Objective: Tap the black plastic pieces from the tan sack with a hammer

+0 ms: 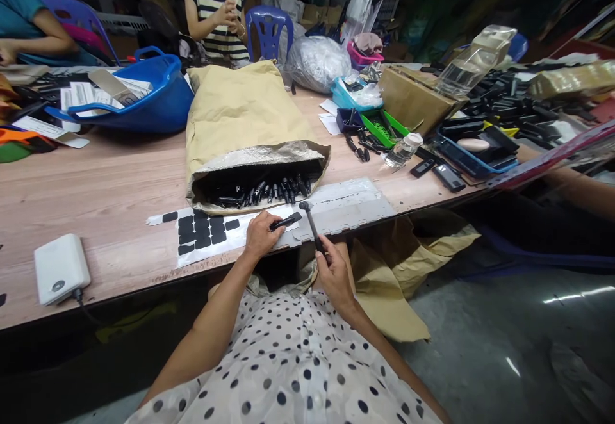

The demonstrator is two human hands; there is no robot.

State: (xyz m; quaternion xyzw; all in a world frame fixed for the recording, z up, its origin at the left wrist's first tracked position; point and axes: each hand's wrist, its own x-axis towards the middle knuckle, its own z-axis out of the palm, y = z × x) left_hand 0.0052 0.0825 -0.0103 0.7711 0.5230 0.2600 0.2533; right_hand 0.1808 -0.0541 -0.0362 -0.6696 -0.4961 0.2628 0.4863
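At the table's front edge my left hand [262, 234] is closed on a small black plastic part [287, 221], held over a white sheet. My right hand [335, 271] grips the handle of a small hammer [311, 222], its head raised close to the part's right end. Beneath both lies a grey board [355, 203] flat on the table. The white sheet [235, 244] to the left carries several rounded black stickers [202, 228]. Just beyond my hands, a large tan paper sack [240, 110] lies with its mouth toward me, with many black parts [273, 190] inside.
A white box with a cable [61, 269] sits at the left edge. A blue basket [163, 100] holds small boxes. To the right are a green tray [382, 126], a bottle [403, 150] and heaped black parts [509, 104]. Two people are across the table; another arm [576, 180] shows at right.
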